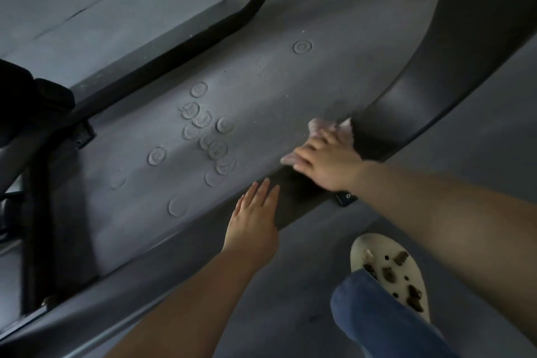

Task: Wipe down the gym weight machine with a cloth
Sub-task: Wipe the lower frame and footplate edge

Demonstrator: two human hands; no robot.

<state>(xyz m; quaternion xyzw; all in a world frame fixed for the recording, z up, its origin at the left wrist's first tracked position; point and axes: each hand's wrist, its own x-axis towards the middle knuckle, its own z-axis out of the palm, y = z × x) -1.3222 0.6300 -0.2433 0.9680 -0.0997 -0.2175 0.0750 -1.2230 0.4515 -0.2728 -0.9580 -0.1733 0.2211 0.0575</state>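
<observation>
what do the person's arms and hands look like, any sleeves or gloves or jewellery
Both arms are bare from the frame edge to the wrist: no sleeves show. The left hand and the right hand wear no gloves, and no rings, watch or bracelets are visible. Fingernails look short and unpainted, though the light is dim. Elsewhere, blue jeans and a cream clog with dark charms show.

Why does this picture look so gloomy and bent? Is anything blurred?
Head view: dim, bluish light with soft shadows; the wide lens bows the machine bar; the right hand and its cloth smear a little, while the left hand is sharper.
</observation>
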